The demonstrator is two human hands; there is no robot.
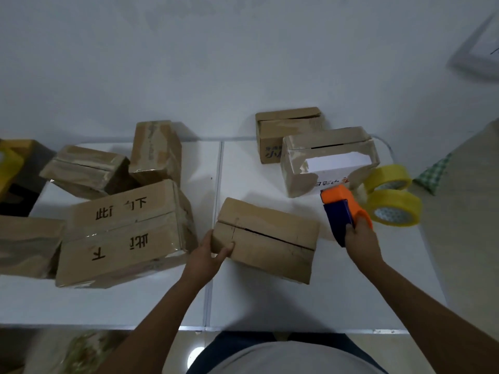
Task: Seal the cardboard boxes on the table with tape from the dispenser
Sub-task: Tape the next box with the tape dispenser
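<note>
Box (266,240) seam runs left-right. Left hand (209,255) grips box's left end; right hand (360,238), clasping dispenser (344,211), sits just beside right end.

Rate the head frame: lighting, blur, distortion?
Head view: dim, bluish light; soft overall, right hand and tape dispenser slightly smeared; wide-angle bending at the table edges; glare off tape on the big printed box.

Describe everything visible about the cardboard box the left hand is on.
The brown cardboard box lies on the white table, slightly skewed. Its top flaps are closed, the dark seam between them gaping toward the right, with no tape visible across it. The left hand grips its near-left corner; the right hand's tape dispenser is beside it.
</note>
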